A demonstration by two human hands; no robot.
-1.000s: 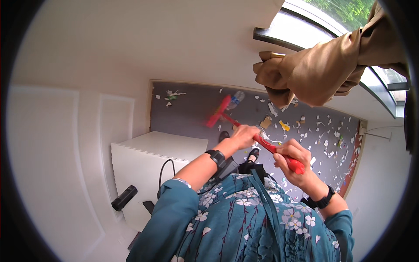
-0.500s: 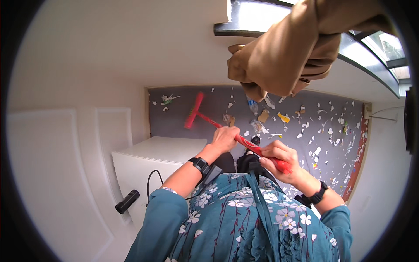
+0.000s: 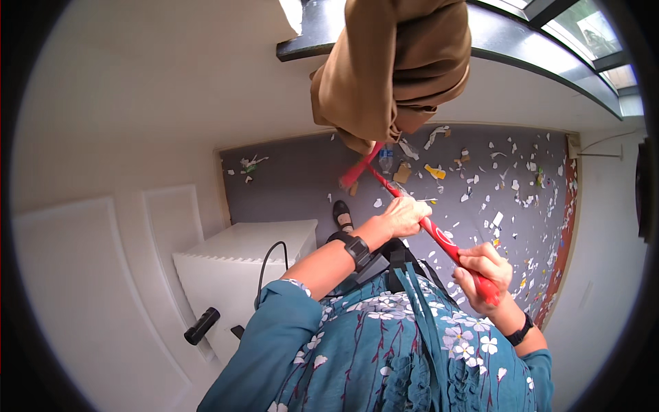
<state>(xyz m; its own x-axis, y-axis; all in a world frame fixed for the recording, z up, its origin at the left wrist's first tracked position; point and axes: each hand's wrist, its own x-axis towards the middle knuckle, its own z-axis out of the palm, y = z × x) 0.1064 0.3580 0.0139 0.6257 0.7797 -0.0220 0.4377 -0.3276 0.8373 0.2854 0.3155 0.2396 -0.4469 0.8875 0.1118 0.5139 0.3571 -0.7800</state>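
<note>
A red broom (image 3: 441, 237) slants across in front of me from far left to near right. My left hand (image 3: 405, 215) is wrapped round the middle of its handle. Near the handle's end, my right hand (image 3: 485, 271) is closed on it too. The reddish broom head (image 3: 353, 173) is on the grey floor (image 3: 288, 178), blurred and partly covered by a hanging brown curtain (image 3: 391, 75). Beside the head lie a clear plastic bottle (image 3: 386, 160), a tan scrap (image 3: 402, 172) and a yellow wrapper (image 3: 435, 172).
Several white paper scraps (image 3: 498, 220) are strewn over the floor to the right. A white box (image 3: 274, 237) stands at left, with a black cylinder (image 3: 202, 326) near it. My foot in a black shoe (image 3: 341, 213) is beside the box. A dark window ledge (image 3: 508, 51) runs above the far wall.
The broom head has swept right, from the far left toward the bottle and under the curtain. Both hands have shifted right with the handle. A shoe now shows beside the box.
</note>
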